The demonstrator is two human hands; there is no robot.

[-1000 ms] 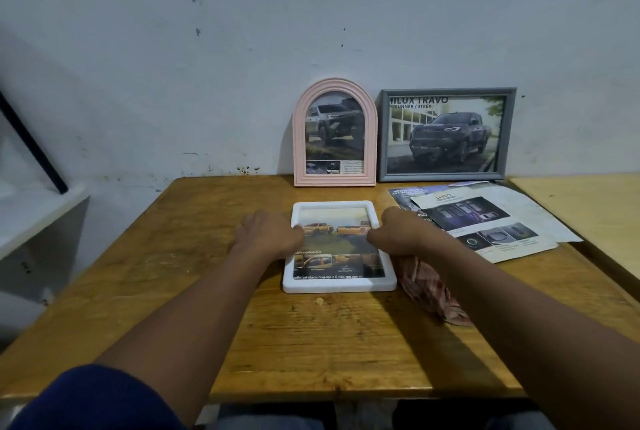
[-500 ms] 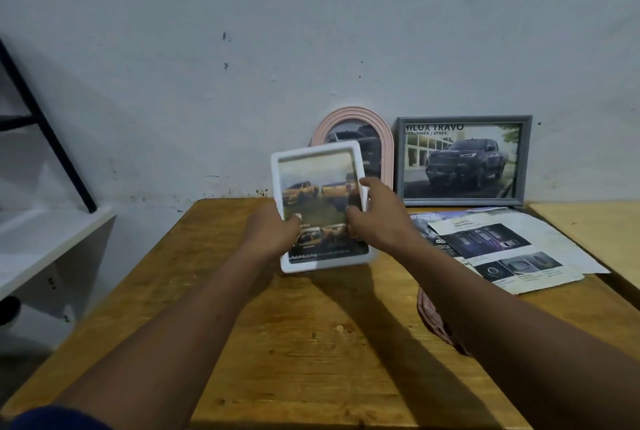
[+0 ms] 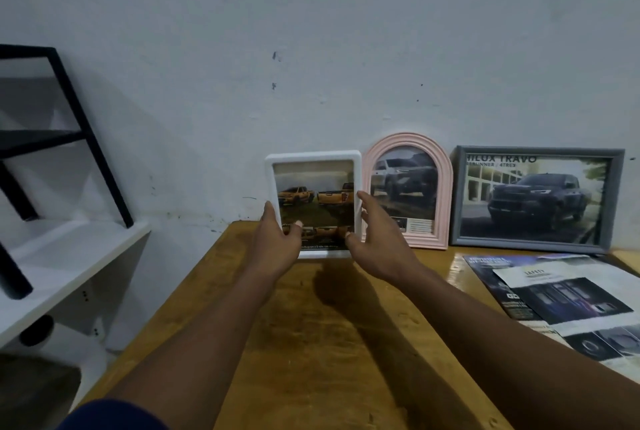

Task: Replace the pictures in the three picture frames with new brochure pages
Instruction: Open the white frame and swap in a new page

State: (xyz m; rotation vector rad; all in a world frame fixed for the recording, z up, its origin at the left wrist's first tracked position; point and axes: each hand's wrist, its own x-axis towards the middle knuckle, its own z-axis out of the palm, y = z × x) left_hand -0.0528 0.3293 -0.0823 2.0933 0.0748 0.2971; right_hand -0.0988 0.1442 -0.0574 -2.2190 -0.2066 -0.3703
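A white rectangular frame (image 3: 313, 166) with a picture of orange pickup trucks stands upright at the back of the wooden table (image 3: 332, 343), against the wall. My left hand (image 3: 277, 239) grips its left edge and my right hand (image 3: 375, 235) grips its right edge, thumbs on the front glass. Right beside it leans a pink arched frame (image 3: 408, 187) showing a grey truck. Further right stands a grey rectangular frame (image 3: 535, 199) with a dark pickup picture. Loose brochure pages (image 3: 568, 301) lie on the table's right side.
A white shelf (image 3: 65, 267) with a black metal rack (image 3: 69, 111) on it stands left of the table. The grey wall (image 3: 311, 48) closes off the back. A second wooden surface (image 3: 628, 258) shows at the far right edge.
Both hands lifted the white frame from lying flat at the table's middle, tilted it upright and carried it back to the wall, left of the pink frame. The view shifted left.
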